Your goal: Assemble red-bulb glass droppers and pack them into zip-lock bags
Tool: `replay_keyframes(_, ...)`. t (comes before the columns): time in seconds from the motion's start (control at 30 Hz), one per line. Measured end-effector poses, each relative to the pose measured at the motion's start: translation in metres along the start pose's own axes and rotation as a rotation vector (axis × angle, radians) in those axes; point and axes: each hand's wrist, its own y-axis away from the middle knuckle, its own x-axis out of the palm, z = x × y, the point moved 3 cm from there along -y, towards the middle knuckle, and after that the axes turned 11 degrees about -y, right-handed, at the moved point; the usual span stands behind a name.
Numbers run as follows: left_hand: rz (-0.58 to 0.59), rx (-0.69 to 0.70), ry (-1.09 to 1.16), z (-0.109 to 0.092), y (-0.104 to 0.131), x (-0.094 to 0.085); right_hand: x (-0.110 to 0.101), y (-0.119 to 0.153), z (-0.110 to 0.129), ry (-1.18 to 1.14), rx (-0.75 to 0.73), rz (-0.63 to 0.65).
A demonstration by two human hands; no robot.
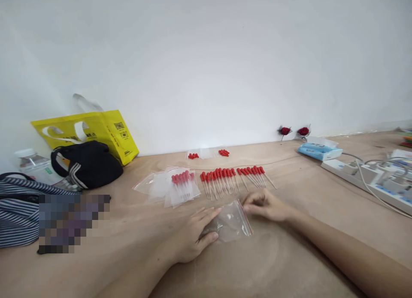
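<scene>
- The scene is fairly bright, with soft, cool, diffuse light; its source is out of view.
- The pale wall [206, 75] shades gently to grey toward the upper corners.
- Soft, faint-edged shadows lie on the wooden tabletop [277, 263] beside both forearms.
- Small white glints mark the clear zip-seal bag [230, 223].
- The right hand [264, 206] looks slightly smeared; the left hand [196, 233] is somewhat clearer.
- Fine detail is soft on the red-tipped sticks [219, 180], and print on the yellow tote bag [109, 135] is mostly illegible.
- Wide-angle distortion stretches the forearms toward the bottom edge.
- Coarse square pixelation hides a patch at left.
</scene>
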Motion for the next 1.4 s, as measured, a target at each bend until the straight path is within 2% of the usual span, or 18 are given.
replay_keyframes(0.07, -0.022, 0.007, 0.001, -0.001, 0.000, 0.000, -0.015, -0.016, -0.012, 0.193, 0.177, -0.272)
replay_keyframes(0.13, -0.027, 0.003, -0.008, -0.002, -0.001, 0.000, -0.025, -0.033, -0.020, 0.428, 0.345, -0.414)
replay_keyframes(0.3, -0.016, 0.008, -0.015, 0.000, -0.001, 0.002, -0.022, -0.069, -0.029, 0.643, 0.623, -0.468)
replay_keyframes(0.4, -0.024, 0.037, -0.008, 0.002, -0.001, 0.004, -0.015, -0.079, -0.033, 0.650, 0.669, -0.470)
replay_keyframes(0.53, -0.023, 0.043, -0.005, 0.004, -0.001, 0.005, -0.014, -0.084, -0.032, 0.618, 0.633, -0.433)
replay_keyframes(0.67, -0.021, 0.033, -0.015, 0.001, -0.001, 0.003, -0.030, -0.070, -0.023, 0.532, 0.520, -0.414)
replay_keyframes(0.73, -0.022, 0.016, -0.017, -0.001, -0.001, 0.002, -0.038, -0.053, -0.018, 0.344, 0.411, -0.466)
replay_keyframes(0.83, -0.031, 0.006, -0.013, -0.001, -0.001, 0.001, -0.035, -0.022, -0.018, -0.130, 0.248, -0.622)
replay_keyframes(0.93, -0.033, 0.009, -0.014, -0.001, -0.001, 0.001, -0.016, 0.001, -0.023, -0.481, 0.208, -0.764)
replay_keyframes(1.03, -0.036, 0.004, -0.017, 0.000, -0.001, 0.001, 0.008, 0.009, -0.023, -0.701, 0.196, -0.833)
replay_keyframes(1.13, -0.046, -0.005, -0.004, 0.001, -0.001, 0.002, 0.023, 0.007, -0.017, -0.794, 0.183, -0.792)
replay_keyframes(1.23, -0.067, 0.010, 0.018, 0.003, -0.001, 0.003, 0.031, 0.007, -0.012, -0.798, 0.213, -0.678)
replay_keyframes(1.4, -0.127, 0.039, 0.039, 0.004, -0.002, 0.004, 0.029, 0.009, -0.010, -0.573, 0.200, -0.422)
